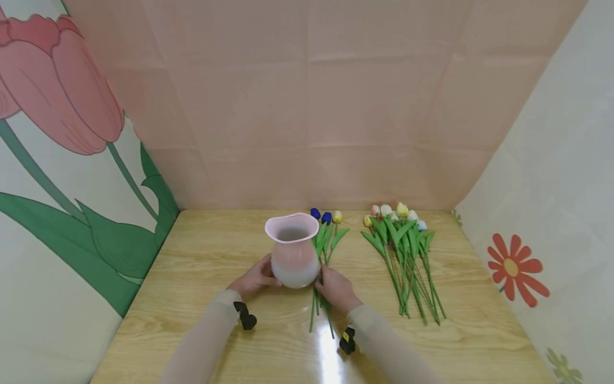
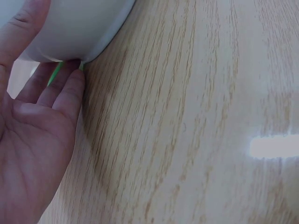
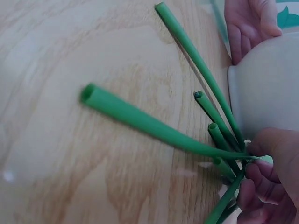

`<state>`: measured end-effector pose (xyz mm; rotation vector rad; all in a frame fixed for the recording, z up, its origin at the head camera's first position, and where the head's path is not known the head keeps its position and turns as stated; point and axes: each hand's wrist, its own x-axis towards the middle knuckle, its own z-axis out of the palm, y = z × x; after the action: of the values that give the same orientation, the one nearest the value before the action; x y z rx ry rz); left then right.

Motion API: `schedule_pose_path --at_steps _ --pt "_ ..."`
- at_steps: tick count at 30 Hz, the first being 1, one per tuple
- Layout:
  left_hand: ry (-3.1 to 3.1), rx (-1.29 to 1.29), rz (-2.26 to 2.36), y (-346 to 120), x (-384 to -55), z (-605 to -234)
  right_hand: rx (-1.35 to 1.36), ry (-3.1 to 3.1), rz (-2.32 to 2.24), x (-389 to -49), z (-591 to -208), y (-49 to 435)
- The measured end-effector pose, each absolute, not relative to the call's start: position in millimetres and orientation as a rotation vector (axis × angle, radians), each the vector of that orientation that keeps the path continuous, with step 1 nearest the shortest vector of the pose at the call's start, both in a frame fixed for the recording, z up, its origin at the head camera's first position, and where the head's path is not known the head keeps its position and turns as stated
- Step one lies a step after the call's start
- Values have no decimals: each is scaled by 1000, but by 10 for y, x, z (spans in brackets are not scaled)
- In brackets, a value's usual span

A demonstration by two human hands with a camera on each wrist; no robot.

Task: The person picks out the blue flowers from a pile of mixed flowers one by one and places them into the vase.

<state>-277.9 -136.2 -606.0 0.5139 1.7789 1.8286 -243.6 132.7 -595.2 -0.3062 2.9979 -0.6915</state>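
Observation:
A pink-and-white vase (image 1: 295, 258) with a flared wavy rim stands upright on the wooden table. My left hand (image 1: 255, 278) holds its lower left side, thumb on the wall and fingers at the base edge, as the left wrist view shows. Right beside the vase, a small group of artificial tulips (image 1: 328, 240) lies with blue and yellow blooms pointing away from me. At the vase's lower right, my right hand (image 1: 337, 290) pinches a green tulip stem (image 3: 140, 119) between thumb and fingers. Several other stem ends (image 3: 198, 70) fan out around those fingertips.
Farther right lies a larger bunch of tulips (image 1: 405, 240) with white, yellow and pink blooms, stems toward me. A pink backdrop (image 1: 307, 106) rises behind the table (image 1: 206, 240). Flower-printed cloths (image 1: 551, 186) line both sides.

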Motion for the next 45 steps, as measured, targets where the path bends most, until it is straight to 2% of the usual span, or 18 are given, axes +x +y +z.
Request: schedule_pose_path --at_steps 17,28,35,45 --pt "1801 483 1832 -1367 -2774 -6071 -115 3118 -951 -2429 -5793 1412" --pt "1790 519 1843 -1366 -2777 -6079 -190 3252 -1076 -2478 -5597 1489" --pt "1792 528 1842 -1368 -2776 -6073 -251 3507 -1121 -2588 -5363 1631" --pt "1815 532 1821 -1369 -2777 -6064 -137 3558 -1192 -2690 -5165 1967"
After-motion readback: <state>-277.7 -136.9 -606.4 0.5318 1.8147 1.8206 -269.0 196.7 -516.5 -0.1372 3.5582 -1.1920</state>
